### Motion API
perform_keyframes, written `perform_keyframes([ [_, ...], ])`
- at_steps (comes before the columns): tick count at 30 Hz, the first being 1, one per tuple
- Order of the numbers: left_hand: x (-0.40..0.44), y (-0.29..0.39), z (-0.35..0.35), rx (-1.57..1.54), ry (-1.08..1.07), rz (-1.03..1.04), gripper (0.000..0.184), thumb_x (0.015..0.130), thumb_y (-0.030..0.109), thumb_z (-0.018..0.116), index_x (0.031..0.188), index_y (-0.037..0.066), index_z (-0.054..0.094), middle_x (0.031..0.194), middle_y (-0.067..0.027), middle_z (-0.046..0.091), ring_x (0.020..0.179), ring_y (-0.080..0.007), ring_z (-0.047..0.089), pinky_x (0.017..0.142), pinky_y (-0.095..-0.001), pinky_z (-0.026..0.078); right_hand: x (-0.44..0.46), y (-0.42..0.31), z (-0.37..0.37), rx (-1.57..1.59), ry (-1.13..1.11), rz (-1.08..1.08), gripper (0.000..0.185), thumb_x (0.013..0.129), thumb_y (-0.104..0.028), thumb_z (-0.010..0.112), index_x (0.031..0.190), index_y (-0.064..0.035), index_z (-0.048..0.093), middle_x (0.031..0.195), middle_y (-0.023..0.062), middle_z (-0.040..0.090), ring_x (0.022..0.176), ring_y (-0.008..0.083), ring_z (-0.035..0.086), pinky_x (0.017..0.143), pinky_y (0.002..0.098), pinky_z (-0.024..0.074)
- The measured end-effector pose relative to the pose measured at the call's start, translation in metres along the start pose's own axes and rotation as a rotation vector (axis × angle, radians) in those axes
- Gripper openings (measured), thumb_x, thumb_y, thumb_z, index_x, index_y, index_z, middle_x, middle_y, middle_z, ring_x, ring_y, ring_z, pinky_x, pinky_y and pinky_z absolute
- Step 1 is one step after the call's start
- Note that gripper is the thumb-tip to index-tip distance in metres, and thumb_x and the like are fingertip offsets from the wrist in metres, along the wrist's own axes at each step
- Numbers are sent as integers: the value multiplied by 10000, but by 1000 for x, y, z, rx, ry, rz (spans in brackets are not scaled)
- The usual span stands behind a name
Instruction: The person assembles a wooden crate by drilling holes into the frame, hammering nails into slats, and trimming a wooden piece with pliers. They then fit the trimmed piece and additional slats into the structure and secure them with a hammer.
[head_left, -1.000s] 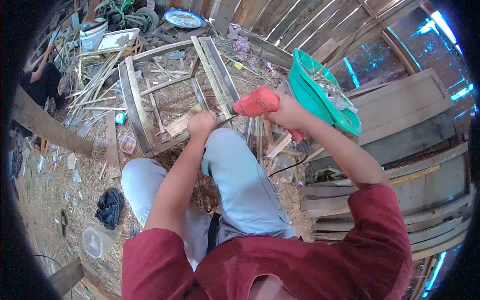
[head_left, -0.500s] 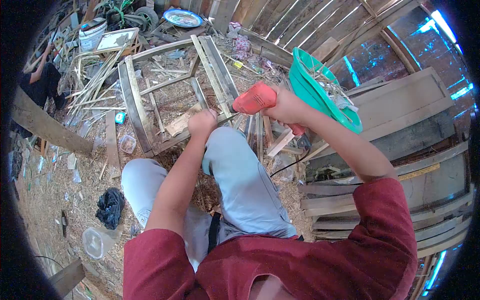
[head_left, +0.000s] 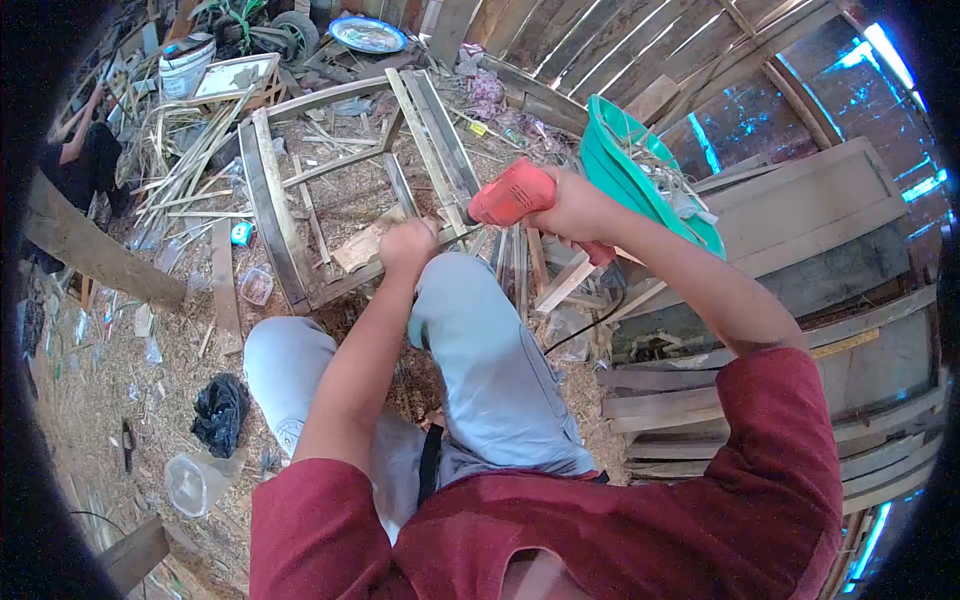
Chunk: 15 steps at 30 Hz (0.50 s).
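A: What is at the centre?
B: A red drill (head_left: pixel 513 192) with dark vent slots, held level at the near right corner of a wooden frame (head_left: pixel 424 150). The person's right hand (head_left: pixel 575 207) is wrapped around its handle.
A: And the frame?
B: Slender rails in pale and darkened wood, joined by crosspieces, spread before the knees above a floor (head_left: pixel 175 400) littered with shavings. The left hand (head_left: pixel 410 247) is closed, apparently around the near rail, its fingers turned from sight.
A: Does the drill's tip meet the wood?
B: It points there, but the bit is too small to make out.
A: Farther out?
B: A black cord (head_left: pixel 583 332) dips behind the right knee of the grey trousers (head_left: pixel 490 360). A green basin (head_left: pixel 615 175) stands tilted beyond the drill, partly covered by the forearm. At far left, a second person (head_left: pixel 85 165) in dark clothing is cut off by the lens's dark border.
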<state>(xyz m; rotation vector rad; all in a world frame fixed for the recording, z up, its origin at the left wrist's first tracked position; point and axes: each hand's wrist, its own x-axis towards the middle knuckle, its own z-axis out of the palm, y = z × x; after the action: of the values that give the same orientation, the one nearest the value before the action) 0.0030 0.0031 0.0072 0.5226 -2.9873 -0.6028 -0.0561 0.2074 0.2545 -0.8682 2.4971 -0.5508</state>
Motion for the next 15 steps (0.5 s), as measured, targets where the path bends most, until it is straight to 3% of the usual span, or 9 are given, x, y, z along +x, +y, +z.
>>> perform_keyframes([
  [5,10,-7,19,52,-15,30,240,971,206,512,1012,47,687,994,-172,751,853,-355,764,642,-513,607,-2,2,2,0,20,-29,396,852,-115,773,1210,-111,604,718,22,641,516,134,605,443,318,499],
  [8,15,-12,30,40,9,40,245,976,213,502,1002,53,686,986,-167,753,852,-354,764,635,-520,604,-5,-2,2,6,22,-15,400,848,-115,779,1207,-103,603,726,22,645,524,131,608,451,318,502],
  [10,13,-8,27,-44,27,-66,439,1007,329,414,935,60,754,962,-186,764,869,-377,759,726,-523,595,-1,3,3,-3,1,-48,397,848,-116,780,1202,-93,603,732,23,646,530,128,610,455,317,503],
  [12,13,-6,26,-94,46,-115,547,1023,389,370,889,62,787,938,-195,770,872,-391,756,773,-525,590,2,4,0,-31,-15,-38,423,821,-165,806,1194,-87,623,846,67,677,692,192,648,608,346,521],
  [13,13,-6,26,-101,55,-112,551,1024,392,371,877,60,786,925,-194,769,867,-393,756,774,-526,590,2,3,-2,-51,-16,-1,456,793,-214,833,1188,-86,644,958,110,708,852,257,685,761,376,540],
  [15,12,-6,25,-106,66,-100,550,1022,392,373,877,59,786,924,-194,769,865,-394,755,773,-527,591,2,2,-2,-54,-7,7,453,793,-217,833,1184,-86,646,963,109,707,851,255,682,759,374,538],
])
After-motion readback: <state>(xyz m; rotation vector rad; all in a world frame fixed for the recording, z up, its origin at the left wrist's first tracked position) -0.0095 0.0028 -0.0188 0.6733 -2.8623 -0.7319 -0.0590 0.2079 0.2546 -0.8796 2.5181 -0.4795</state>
